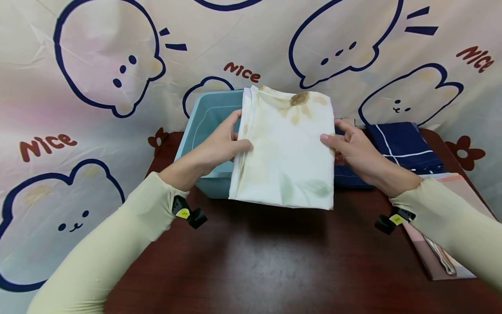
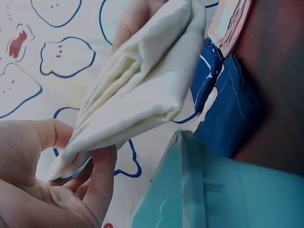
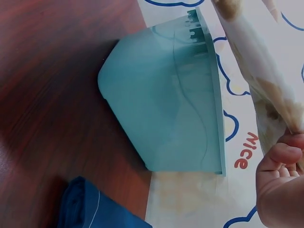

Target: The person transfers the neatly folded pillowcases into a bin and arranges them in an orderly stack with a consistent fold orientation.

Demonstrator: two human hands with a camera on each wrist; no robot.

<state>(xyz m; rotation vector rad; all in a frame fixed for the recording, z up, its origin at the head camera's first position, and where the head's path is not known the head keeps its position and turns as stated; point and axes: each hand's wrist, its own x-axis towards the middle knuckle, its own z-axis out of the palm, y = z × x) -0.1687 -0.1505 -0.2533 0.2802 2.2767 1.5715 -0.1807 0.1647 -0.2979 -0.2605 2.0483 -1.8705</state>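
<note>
Holding up a folded cloth appeared to be the step in hand: the white floral cloth (image 1: 290,152) hung between the two hands, raised off the bench (image 1: 255,266), with its broad face towards the near side.

The grip was closed on both sides. The left hand (image 1: 221,146) pinched the left edge, its thumb on the near face and its other fingers behind, where the folded layers lay stacked and slightly parted. The right hand (image 1: 353,146) pinched the right edge, its thumb also on the near face, rather above mid-height. The cloth thus lay squarely between the two holds, its lower edge hanging free below them.

Behind the cloth and towards the left stood the blue-green bin (image 1: 196,120), open upward, its right part hidden from the head view by the cloth. The left wrist view showed the cloth higher than the bin's rim and apart from it. To the right lay a folded navy cloth (image 1: 404,141) with white lines, and nearer, a pinkish folded cloth (image 1: 460,189).

As a judgement, the next move called for both edges kept firmly pinched and moved together, since the parted layers at the left could slip or fan out if either side loosened.
</note>
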